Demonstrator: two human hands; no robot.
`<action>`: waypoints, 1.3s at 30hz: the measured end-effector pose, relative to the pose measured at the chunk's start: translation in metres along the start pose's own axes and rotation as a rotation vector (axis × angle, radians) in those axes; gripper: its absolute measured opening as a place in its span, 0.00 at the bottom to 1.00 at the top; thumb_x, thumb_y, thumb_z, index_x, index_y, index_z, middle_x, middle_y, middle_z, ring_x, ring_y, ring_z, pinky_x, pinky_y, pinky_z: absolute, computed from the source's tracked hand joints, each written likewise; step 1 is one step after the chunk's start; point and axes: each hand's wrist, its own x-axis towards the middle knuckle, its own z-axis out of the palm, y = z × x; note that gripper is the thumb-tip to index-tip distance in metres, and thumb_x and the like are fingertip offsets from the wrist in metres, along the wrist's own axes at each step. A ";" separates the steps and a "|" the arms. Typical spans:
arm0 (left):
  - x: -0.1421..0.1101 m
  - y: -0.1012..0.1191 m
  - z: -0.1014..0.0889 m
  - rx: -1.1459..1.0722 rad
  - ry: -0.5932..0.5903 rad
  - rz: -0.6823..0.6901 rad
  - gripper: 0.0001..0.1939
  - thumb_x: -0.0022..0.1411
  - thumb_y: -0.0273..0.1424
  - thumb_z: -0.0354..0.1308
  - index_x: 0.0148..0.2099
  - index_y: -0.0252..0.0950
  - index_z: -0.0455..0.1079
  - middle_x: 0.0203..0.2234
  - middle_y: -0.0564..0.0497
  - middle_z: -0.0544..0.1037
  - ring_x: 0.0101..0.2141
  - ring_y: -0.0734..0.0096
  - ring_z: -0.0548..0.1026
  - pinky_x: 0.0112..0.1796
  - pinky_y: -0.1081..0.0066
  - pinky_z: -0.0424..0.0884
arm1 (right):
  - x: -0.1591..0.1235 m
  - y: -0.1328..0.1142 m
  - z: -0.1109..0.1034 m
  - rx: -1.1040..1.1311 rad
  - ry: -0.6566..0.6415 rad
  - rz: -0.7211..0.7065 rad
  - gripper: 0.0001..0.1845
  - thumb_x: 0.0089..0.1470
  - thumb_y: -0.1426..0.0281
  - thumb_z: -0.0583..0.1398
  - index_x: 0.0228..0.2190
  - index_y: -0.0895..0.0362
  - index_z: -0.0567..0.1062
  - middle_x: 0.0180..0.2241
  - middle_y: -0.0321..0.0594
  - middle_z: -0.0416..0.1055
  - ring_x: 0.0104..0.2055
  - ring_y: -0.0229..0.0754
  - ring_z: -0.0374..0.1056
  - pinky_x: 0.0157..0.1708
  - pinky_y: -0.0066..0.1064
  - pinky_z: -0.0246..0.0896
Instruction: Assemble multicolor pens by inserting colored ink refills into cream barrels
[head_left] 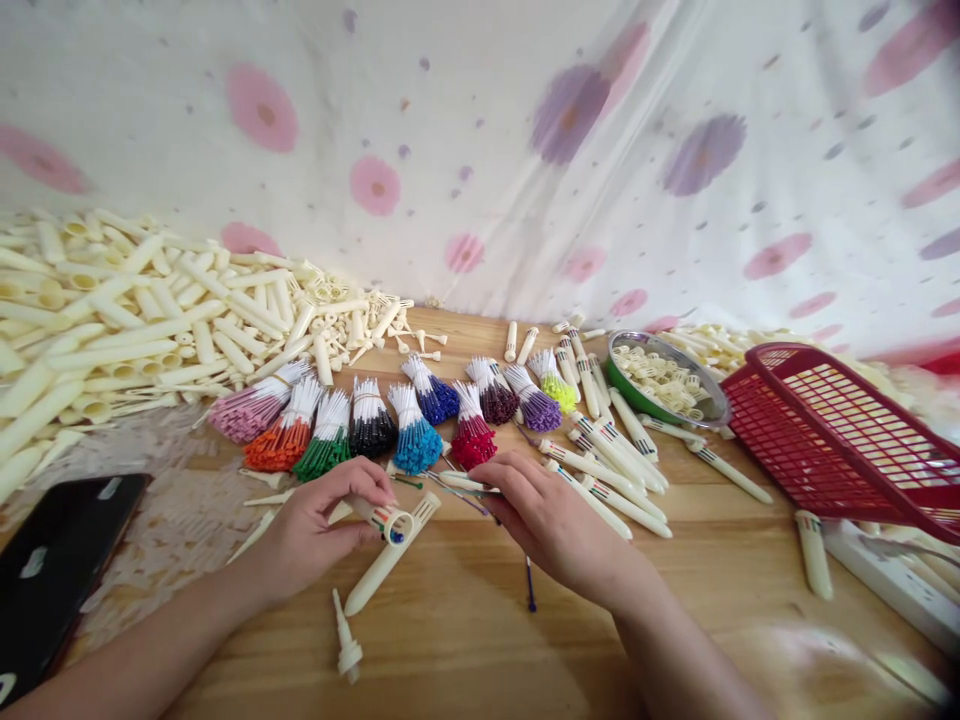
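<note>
My left hand [337, 520] is closed around a cream multicolour pen barrel piece [390, 522], its round open end facing me, with blue refill tips inside. My right hand [536, 510] is bent over the wood with its fingers together; its fingertips and grip are partly hidden. Thin pen refills [469, 495] lie by its fingers, and a blue-tipped refill [531, 588] sticks out below it. A slotted cream barrel [390, 560] lies between my hands, near a small cream pointed part [347, 640]. Behind them stand bundles of refills, including red [472, 440] and light blue [416, 445].
Cream pen parts [150, 310] are heaped at left, beside a black phone [67, 570]. Pens [615, 460] lie to the right. Behind them are a green-sided bowl [637, 395] of small cream parts and a tilted red basket [795, 430]. A white power strip [892, 580] lies far right.
</note>
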 end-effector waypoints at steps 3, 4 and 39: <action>0.001 0.001 0.002 0.036 0.016 -0.010 0.08 0.52 0.22 0.63 0.34 0.40 0.73 0.32 0.53 0.74 0.33 0.71 0.73 0.37 0.72 0.69 | 0.000 -0.010 -0.003 0.012 0.110 -0.061 0.07 0.62 0.71 0.51 0.38 0.59 0.68 0.33 0.42 0.73 0.33 0.39 0.69 0.30 0.28 0.63; 0.002 0.002 0.003 0.044 0.017 -0.011 0.08 0.52 0.21 0.63 0.33 0.40 0.73 0.31 0.54 0.74 0.33 0.71 0.73 0.37 0.73 0.69 | -0.001 -0.013 -0.004 0.020 0.127 -0.092 0.06 0.62 0.71 0.52 0.37 0.59 0.68 0.31 0.41 0.73 0.32 0.38 0.68 0.29 0.27 0.62; 0.001 0.005 0.007 0.093 -0.022 -0.056 0.09 0.52 0.24 0.63 0.36 0.41 0.75 0.33 0.51 0.77 0.35 0.67 0.75 0.38 0.70 0.73 | 0.001 -0.028 -0.003 -0.032 0.021 -0.129 0.09 0.60 0.76 0.52 0.31 0.60 0.71 0.25 0.37 0.70 0.26 0.36 0.61 0.25 0.27 0.53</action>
